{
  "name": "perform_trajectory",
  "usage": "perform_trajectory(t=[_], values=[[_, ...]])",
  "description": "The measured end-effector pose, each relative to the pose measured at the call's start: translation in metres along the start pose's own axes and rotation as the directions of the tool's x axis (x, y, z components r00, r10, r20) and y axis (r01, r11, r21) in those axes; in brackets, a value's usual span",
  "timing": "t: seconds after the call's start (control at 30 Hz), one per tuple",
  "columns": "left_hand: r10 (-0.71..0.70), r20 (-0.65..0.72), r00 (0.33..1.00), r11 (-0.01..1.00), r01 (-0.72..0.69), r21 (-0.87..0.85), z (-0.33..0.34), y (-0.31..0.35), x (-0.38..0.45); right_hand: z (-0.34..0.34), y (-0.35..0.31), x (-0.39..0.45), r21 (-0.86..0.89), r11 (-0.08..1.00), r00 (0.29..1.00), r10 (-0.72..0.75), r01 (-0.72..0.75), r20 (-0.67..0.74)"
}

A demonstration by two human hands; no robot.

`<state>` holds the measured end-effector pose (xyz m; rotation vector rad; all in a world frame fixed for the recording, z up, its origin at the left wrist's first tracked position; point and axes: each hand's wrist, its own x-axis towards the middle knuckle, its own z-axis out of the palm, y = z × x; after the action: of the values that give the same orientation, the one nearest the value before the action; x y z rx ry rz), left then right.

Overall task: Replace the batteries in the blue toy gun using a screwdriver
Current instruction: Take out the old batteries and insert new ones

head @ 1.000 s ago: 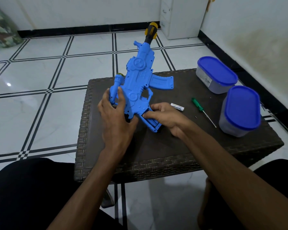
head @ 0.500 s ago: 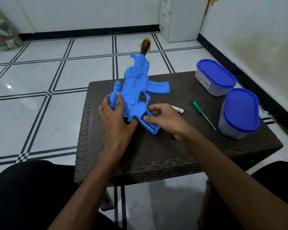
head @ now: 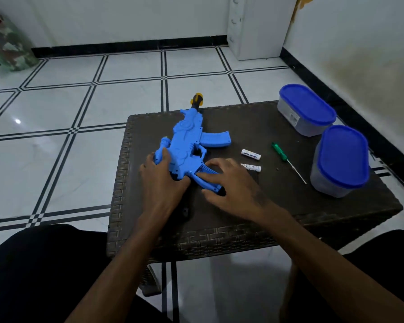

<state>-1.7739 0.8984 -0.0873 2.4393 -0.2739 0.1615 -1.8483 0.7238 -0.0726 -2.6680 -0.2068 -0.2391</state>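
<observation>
Lowered flat onto dark woven wicker table [head: 289, 206] since a second ago: blue plastic toy gun [head: 189, 138], muzzle toward 12 o'clock, previously tilted up. Well apart at 2 and 3 o'clock of it, two grey tubs with blue lids [head: 307, 110], untouched. Clasping gun's rear at 8 o'clock: left hand [head: 159, 183], fingers curled round it. Spread loose, holding nothing, fingertips at open battery bay [head: 203, 170]: right hand [head: 233, 185]. Near at 3 o'clock, green-handled screwdriver [head: 287, 159]. Beside it, now two white cylindrical batteries [head: 250, 154], against one earlier. Tiny loose screw [head: 277, 169] between. Likely old cells out; fresh ones, cover, screw remaining.
</observation>
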Motion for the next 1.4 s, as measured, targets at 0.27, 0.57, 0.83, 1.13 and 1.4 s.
perform_trajectory(t=[0.27,0.57,0.83,1.13,1.4], values=[[-0.017,0.037,0.999,1.0,0.017,-0.016,0.003,-0.004,0.002,-0.003,0.009,0.015,-0.074,0.991,0.994,-0.112,0.112,0.003],[-0.005,0.059,0.998,1.0,0.003,0.031,0.005,-0.006,0.002,0.008,0.019,0.029,0.002,0.966,0.966,-0.257,0.257,-0.015],[-0.013,0.076,0.997,0.999,0.011,0.037,0.004,-0.007,0.002,0.008,0.019,0.028,-0.006,0.961,0.961,-0.276,0.275,-0.003],[-0.023,0.064,0.998,0.999,0.02,0.045,0.005,-0.008,0.002,0.01,0.016,0.01,0.078,0.982,0.985,-0.168,0.17,-0.023],[-0.017,0.041,0.999,1.0,0.017,0.009,0.004,-0.007,0.002,0.007,0.011,0.009,0.111,0.99,0.996,-0.082,0.085,-0.035]])
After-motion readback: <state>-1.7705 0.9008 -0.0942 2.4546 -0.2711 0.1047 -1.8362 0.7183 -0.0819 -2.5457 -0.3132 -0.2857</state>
